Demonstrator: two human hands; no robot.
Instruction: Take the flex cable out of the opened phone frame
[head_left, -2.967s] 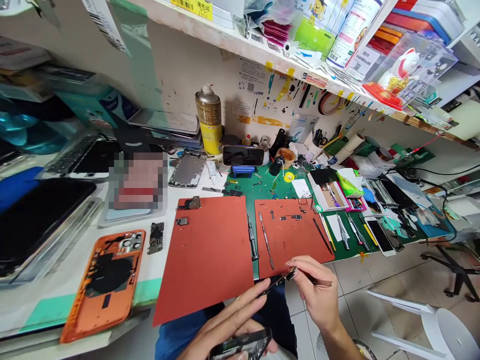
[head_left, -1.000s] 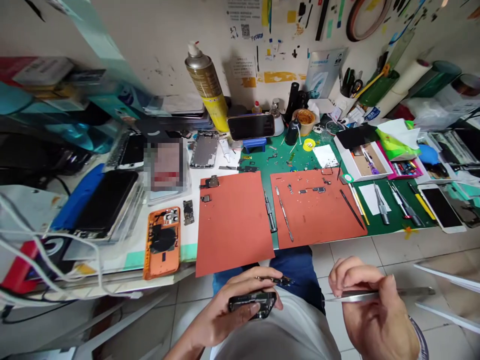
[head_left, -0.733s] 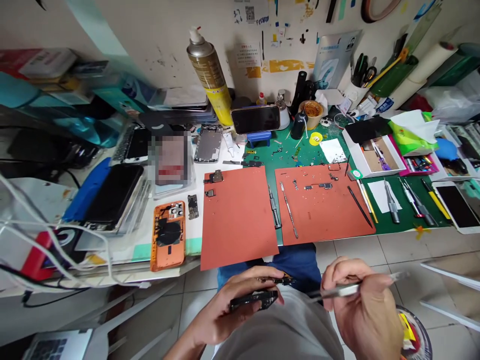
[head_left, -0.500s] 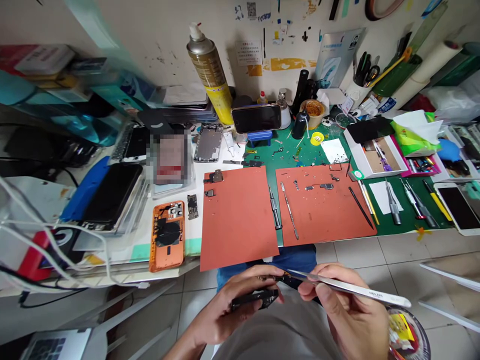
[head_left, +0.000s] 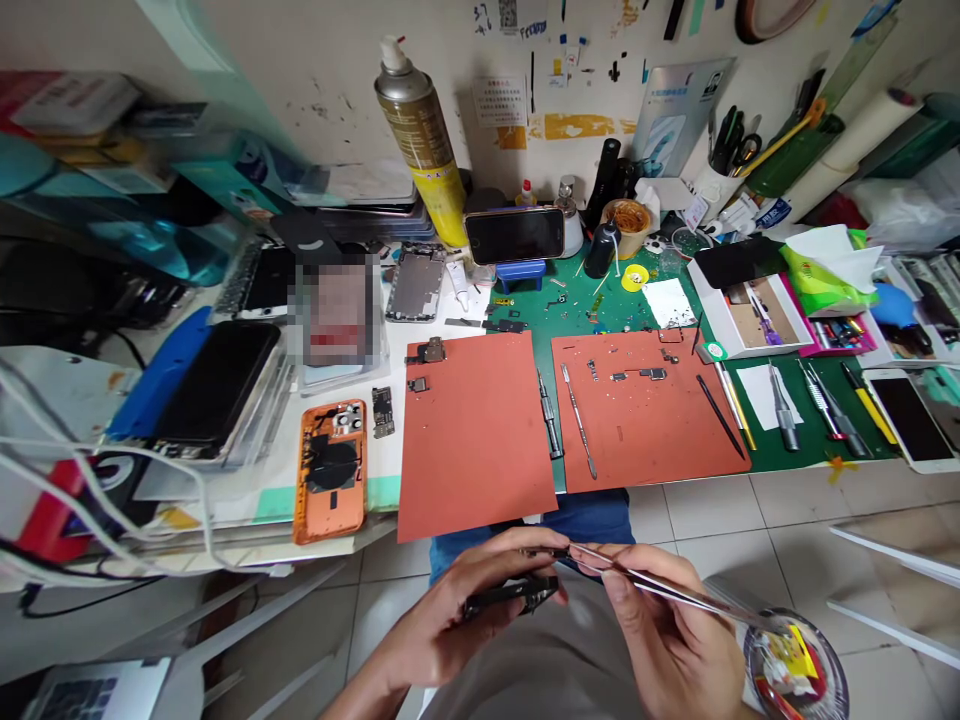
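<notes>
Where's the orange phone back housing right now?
In the head view the orange phone back housing lies flat near the bench's front edge, left of the left red mat, with a small circuit board just beyond its upper right corner.

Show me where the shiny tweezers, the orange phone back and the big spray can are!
tweezers [head_left: 675, 592], head view, middle of the metal arms.
orange phone back [head_left: 331, 484], head view, lower middle.
spray can [head_left: 421, 150], head view, gold body.

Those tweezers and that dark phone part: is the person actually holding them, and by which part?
Yes. The right hand pinches the metal tweezers around mid-length, tips toward the left hand, which grips the dark phone frame along its edges.
</notes>
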